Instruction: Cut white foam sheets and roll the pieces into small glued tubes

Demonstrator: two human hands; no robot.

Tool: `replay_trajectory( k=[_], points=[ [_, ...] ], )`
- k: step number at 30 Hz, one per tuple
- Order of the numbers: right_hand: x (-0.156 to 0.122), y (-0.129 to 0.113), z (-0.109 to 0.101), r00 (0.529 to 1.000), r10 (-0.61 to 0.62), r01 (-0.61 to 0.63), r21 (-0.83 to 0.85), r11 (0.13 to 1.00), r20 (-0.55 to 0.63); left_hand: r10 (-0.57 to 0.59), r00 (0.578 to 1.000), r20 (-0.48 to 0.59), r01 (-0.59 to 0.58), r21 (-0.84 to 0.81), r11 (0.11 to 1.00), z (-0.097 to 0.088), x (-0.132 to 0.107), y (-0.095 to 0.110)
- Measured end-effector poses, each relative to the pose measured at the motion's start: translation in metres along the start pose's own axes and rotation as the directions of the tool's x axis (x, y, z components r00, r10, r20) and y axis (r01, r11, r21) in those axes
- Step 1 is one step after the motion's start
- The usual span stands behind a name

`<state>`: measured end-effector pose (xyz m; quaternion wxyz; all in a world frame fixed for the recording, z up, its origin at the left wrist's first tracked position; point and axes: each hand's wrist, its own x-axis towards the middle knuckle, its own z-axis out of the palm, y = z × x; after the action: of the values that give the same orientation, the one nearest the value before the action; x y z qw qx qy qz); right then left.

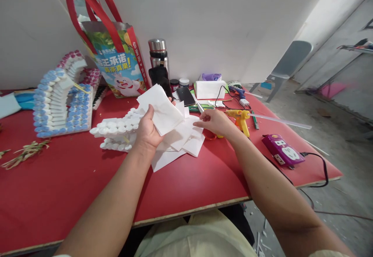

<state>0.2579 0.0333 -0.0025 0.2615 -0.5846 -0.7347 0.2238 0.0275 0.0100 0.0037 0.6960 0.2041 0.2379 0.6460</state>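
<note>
My left hand [150,129] grips a small stack of white paper [161,107], thumb on top and fingers behind it. Loose white paper sheets [180,134] lie overlapping on the red table just beyond and to the right. Over their right edge is my right hand [217,122], thumb and forefinger a little apart with nothing visible between them. Partly hidden beneath it, red-handled scissors [209,134] rest on the table. Left of my left hand stands a piece built of white paper rolls [116,127], partly covered by the hand and the stack.
A yellow glue gun [241,120] with a long clear stick and a purple power socket box [282,150] with its cable lie right. Behind are a phone [185,96], a steel flask [158,49] and a printed bag [116,61]. A blue-and-white rolled-paper model [62,101] stands left.
</note>
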Motion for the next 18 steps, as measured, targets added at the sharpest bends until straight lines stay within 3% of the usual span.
replay_trajectory(
  k=[3, 5, 7, 10, 13, 18],
  points=[
    [0.0, 0.0, 0.0, 0.995, -0.013, -0.002, 0.144, 0.99, 0.099, 0.0, 1.0, -0.007, 0.0, 0.004, 1.0, -0.001, 0.001, 0.0],
    [-0.001, -0.002, -0.003, 0.996, -0.041, 0.015, 0.316, 0.949, 0.077, -0.01, 1.0, -0.011, 0.01, -0.002, 1.0, -0.001, 0.002, -0.001],
    [-0.001, -0.003, -0.009, 0.999, -0.044, 0.037, 0.538, 0.842, 0.0, -0.031, 0.999, -0.015, 0.031, -0.003, 1.0, 0.0, 0.001, -0.001],
    [0.0, -0.007, -0.017, 0.995, 0.03, 0.064, 0.813, 0.578, -0.1, -0.081, 0.997, -0.016, 0.081, 0.038, 0.996, 0.001, 0.0, -0.002],
    [0.0, -0.01, -0.022, 0.987, 0.1, 0.073, 0.906, 0.418, -0.125, -0.14, 0.99, -0.001, 0.14, 0.082, 0.987, 0.0, -0.001, -0.004],
    [0.0, -0.009, -0.022, 0.992, 0.04, 0.102, 0.93, 0.353, -0.124, -0.235, 0.971, 0.052, 0.229, 0.105, 0.968, -0.002, -0.001, -0.008]
  ],
)
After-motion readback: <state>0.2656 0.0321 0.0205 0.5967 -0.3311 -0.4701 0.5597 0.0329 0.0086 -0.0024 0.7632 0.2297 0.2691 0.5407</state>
